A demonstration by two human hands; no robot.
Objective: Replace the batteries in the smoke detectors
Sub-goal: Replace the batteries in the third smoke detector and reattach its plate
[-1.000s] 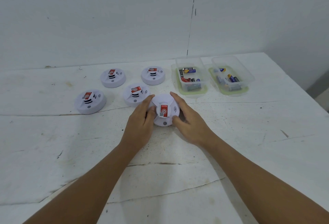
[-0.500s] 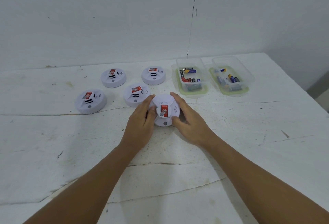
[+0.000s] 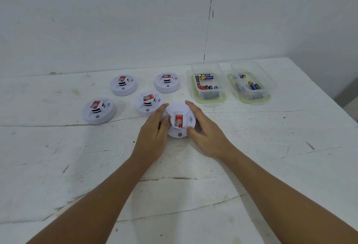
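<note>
1. A round white plastic smoke detector with a red label point(image 3: 179, 120) sits on the cracked white table point(image 3: 271, 146), directly between both hands.
2. The left hand point(image 3: 155, 131) and right hand point(image 3: 205, 129) cup its opposite rims, fingers curled around, equally near.
3. Four matching detectors lie far-left; two clear plastic battery tubs point(image 3: 208, 85) far-right.

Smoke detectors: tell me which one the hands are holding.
The nearest detector, right of the other four. The left hand and right hand grip its sides; the rest sit untouched.
</note>
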